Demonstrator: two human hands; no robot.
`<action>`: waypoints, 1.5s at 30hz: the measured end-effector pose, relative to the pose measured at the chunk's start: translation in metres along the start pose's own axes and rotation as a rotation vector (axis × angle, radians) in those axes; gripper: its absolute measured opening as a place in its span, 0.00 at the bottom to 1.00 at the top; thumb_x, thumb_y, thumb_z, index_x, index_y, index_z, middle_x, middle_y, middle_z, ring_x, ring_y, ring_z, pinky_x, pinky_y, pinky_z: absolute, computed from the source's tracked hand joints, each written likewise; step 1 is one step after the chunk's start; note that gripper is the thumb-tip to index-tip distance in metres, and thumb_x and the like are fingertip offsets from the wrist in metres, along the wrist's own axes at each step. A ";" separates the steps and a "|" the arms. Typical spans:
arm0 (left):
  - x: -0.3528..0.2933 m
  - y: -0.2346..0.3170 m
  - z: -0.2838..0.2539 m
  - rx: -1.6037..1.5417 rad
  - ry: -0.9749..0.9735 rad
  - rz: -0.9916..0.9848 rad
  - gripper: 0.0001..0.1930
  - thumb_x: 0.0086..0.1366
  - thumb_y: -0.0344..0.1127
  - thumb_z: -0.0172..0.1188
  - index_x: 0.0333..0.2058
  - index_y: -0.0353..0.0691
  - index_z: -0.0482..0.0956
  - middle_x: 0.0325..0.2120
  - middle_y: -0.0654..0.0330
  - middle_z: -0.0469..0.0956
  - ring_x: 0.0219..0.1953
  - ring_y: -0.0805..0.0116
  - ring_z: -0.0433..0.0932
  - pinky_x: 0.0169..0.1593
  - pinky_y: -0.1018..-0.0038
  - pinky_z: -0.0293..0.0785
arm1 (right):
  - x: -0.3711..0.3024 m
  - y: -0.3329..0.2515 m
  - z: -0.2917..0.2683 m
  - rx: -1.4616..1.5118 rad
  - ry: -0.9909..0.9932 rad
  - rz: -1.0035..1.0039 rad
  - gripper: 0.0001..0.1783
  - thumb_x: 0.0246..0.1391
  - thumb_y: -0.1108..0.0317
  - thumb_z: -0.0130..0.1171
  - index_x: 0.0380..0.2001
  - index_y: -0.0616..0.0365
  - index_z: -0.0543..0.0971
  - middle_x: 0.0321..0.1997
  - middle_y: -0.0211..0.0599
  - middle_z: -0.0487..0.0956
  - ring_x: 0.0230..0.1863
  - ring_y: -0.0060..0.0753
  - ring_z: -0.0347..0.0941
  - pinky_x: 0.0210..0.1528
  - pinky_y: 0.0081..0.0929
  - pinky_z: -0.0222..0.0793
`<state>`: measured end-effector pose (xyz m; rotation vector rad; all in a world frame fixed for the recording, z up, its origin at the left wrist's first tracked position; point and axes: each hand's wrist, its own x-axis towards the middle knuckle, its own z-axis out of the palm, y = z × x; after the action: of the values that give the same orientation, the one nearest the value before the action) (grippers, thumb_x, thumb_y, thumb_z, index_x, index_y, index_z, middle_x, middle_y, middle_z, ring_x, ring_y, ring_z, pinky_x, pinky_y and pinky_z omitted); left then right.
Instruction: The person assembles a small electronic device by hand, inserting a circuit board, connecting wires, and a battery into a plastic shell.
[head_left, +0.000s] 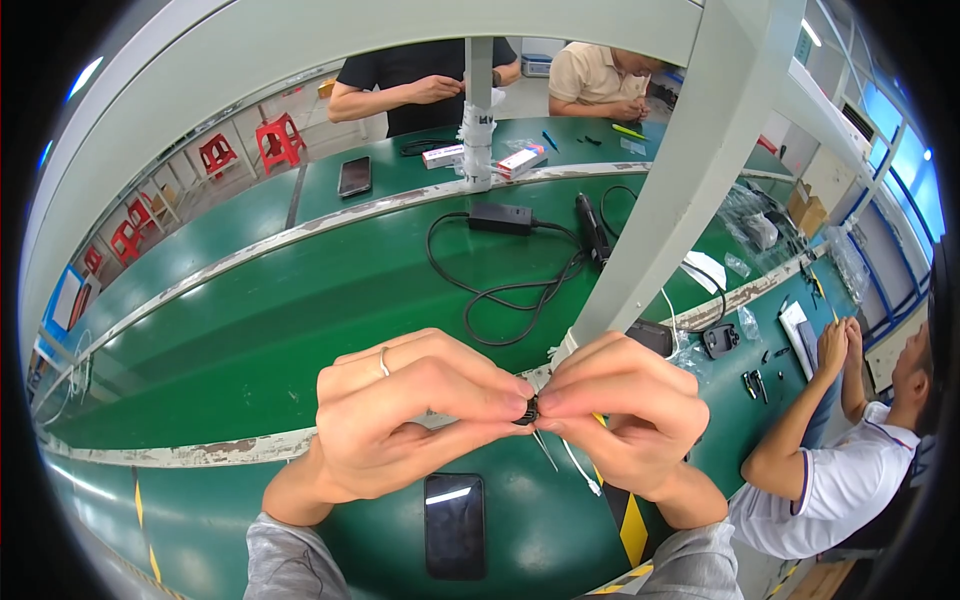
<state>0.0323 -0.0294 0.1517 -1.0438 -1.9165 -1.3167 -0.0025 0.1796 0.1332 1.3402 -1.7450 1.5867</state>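
View from my head camera. At centre frame my left hand (400, 415) and right hand (625, 420) meet fingertip to fingertip, both pinched closed on a small black part (527, 409) held above the green bench (300, 330). The part sits between both thumbs and forefingers; I judge the fitting under way, not finished. A thin white wire (580, 470) hangs just below it. A dark phone (453, 525) lies on the bench at lower centre.
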 end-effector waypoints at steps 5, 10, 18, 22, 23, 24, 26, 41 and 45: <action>0.002 0.000 -0.002 0.121 -0.004 0.095 0.11 0.48 0.24 0.76 0.28 0.33 0.80 0.30 0.49 0.84 0.28 0.63 0.82 0.30 0.73 0.78 | 0.005 -0.005 -0.003 -0.153 -0.022 -0.107 0.14 0.38 0.85 0.70 0.32 0.66 0.82 0.34 0.44 0.82 0.32 0.36 0.79 0.33 0.26 0.73; 0.003 0.003 0.000 0.171 -0.021 0.133 0.11 0.48 0.25 0.75 0.28 0.34 0.80 0.30 0.50 0.84 0.27 0.64 0.82 0.30 0.73 0.78 | 0.005 -0.008 0.002 -0.263 -0.010 -0.176 0.17 0.34 0.87 0.68 0.33 0.65 0.80 0.32 0.42 0.81 0.30 0.38 0.78 0.33 0.26 0.73; 0.002 0.006 0.003 0.159 -0.037 0.151 0.12 0.47 0.25 0.76 0.28 0.34 0.80 0.29 0.51 0.84 0.26 0.64 0.81 0.29 0.73 0.79 | 0.000 -0.007 0.005 -0.409 0.012 -0.267 0.16 0.33 0.83 0.66 0.31 0.62 0.77 0.28 0.38 0.79 0.27 0.36 0.75 0.30 0.26 0.71; 0.001 0.006 0.005 0.131 -0.029 0.132 0.12 0.47 0.25 0.76 0.28 0.34 0.80 0.29 0.51 0.84 0.26 0.64 0.82 0.30 0.73 0.79 | 0.000 -0.007 0.005 -0.387 0.011 -0.276 0.16 0.34 0.82 0.67 0.31 0.62 0.76 0.27 0.37 0.78 0.27 0.35 0.75 0.30 0.25 0.71; 0.000 0.005 0.005 0.119 -0.025 0.122 0.12 0.48 0.25 0.76 0.28 0.34 0.80 0.29 0.52 0.84 0.27 0.64 0.82 0.30 0.73 0.79 | -0.001 -0.006 0.005 -0.372 0.010 -0.273 0.16 0.35 0.82 0.67 0.31 0.62 0.76 0.27 0.37 0.79 0.27 0.35 0.75 0.30 0.25 0.71; 0.000 0.005 0.004 0.118 -0.024 0.123 0.12 0.48 0.25 0.76 0.28 0.34 0.80 0.29 0.52 0.84 0.27 0.64 0.82 0.30 0.73 0.79 | 0.000 -0.006 0.005 -0.358 0.010 -0.271 0.16 0.35 0.83 0.67 0.31 0.62 0.76 0.28 0.37 0.79 0.27 0.35 0.75 0.30 0.25 0.71; 0.000 0.004 0.003 0.091 -0.032 0.092 0.12 0.47 0.24 0.76 0.28 0.34 0.80 0.29 0.51 0.84 0.27 0.64 0.82 0.31 0.73 0.79 | 0.000 -0.004 0.005 -0.341 -0.002 -0.268 0.15 0.36 0.83 0.67 0.32 0.62 0.77 0.28 0.37 0.79 0.27 0.35 0.76 0.31 0.26 0.71; -0.001 0.008 -0.003 -0.054 -0.027 0.035 0.12 0.45 0.21 0.76 0.29 0.33 0.82 0.30 0.52 0.84 0.30 0.65 0.84 0.31 0.75 0.80 | 0.004 -0.012 0.004 -0.282 -0.031 -0.273 0.14 0.39 0.85 0.68 0.32 0.64 0.79 0.29 0.38 0.80 0.28 0.36 0.77 0.30 0.26 0.71; -0.001 0.008 -0.003 -0.075 -0.035 0.005 0.12 0.45 0.21 0.76 0.29 0.34 0.82 0.30 0.52 0.84 0.31 0.66 0.84 0.31 0.76 0.80 | 0.002 -0.013 0.004 -0.278 -0.035 -0.273 0.14 0.39 0.85 0.68 0.33 0.64 0.78 0.30 0.38 0.80 0.29 0.36 0.77 0.30 0.26 0.71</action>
<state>0.0402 -0.0308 0.1557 -1.1153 -1.9016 -1.3851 0.0090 0.1767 0.1405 1.4022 -1.6480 1.1352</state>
